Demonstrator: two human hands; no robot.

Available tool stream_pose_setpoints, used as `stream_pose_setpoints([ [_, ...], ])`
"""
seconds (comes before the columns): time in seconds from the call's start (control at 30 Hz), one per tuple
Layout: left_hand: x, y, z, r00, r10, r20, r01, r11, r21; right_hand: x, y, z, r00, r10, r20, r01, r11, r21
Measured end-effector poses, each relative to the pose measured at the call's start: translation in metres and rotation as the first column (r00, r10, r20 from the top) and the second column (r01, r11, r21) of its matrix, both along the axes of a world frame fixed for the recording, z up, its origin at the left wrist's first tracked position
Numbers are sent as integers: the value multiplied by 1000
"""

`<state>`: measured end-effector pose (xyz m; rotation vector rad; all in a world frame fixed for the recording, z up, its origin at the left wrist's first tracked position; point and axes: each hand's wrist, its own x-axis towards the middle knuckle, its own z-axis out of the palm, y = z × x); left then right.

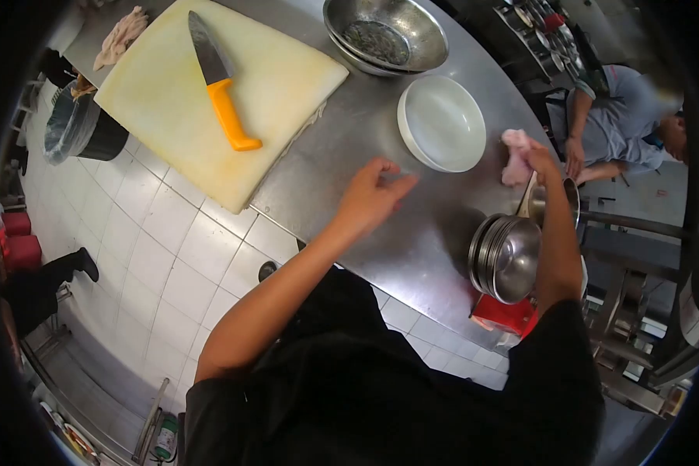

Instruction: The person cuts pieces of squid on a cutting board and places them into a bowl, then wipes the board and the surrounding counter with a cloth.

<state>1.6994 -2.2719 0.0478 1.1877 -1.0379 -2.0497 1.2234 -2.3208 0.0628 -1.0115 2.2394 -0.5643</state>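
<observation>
My left hand (377, 192) is over the steel table, just below and left of a white bowl (443, 128), with its fingers loosely bent and apart and nothing in them. At the right side of the table my right hand (544, 163) has its fingers closed on a crumpled pink cloth (514, 158). Below the cloth, close to my right forearm, several nested metal bowls (512, 260) lean beside a metal pan (555, 203). The white bowl has no visible food in it.
A yellow-handled knife (225, 101) lies on a thick cutting board (287, 54). Stacked metal bowls (431, 39) hold dark contents at the back. Left are another cloth (123, 35) and a lined bin (93, 128). A red item (505, 312) sits below the bowls. A person (621, 116) bends at the right.
</observation>
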Motion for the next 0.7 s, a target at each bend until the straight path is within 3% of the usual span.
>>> stream_pose_setpoints([
  [0.07, 22, 14, 5, 999, -34, 0, 34, 999, -8, 2, -10, -28, 982, 121, -144, -101, 985, 139],
  [0.17, 61, 40, 9, 999, -41, 15, 41, 998, 39, -11, -19, -68, 857, 346, -382, -302, 938, 172],
  [0.23, 86, 56, 12, 998, -33, 44, 30, 997, 69, 31, -6, -48, 910, 267, -317, -185, 947, 264],
  [0.3, 109, 67, 15, 998, -33, 54, 29, 997, 64, 67, 2, -39, 896, 232, -380, -121, 948, 294],
  [0.37, 134, 79, 14, 998, -39, 58, 37, 998, 43, 91, 14, -50, 802, 249, -542, -108, 954, 280],
  [0.5, 181, 103, 19, 997, -51, 56, 48, 997, 55, 134, 47, -56, 713, 300, -634, -168, 951, 260],
  [0.7, 231, 119, 25, 992, -102, 68, 99, 994, 46, 201, 89, -64, 733, 194, -652, -136, 981, 139],
])
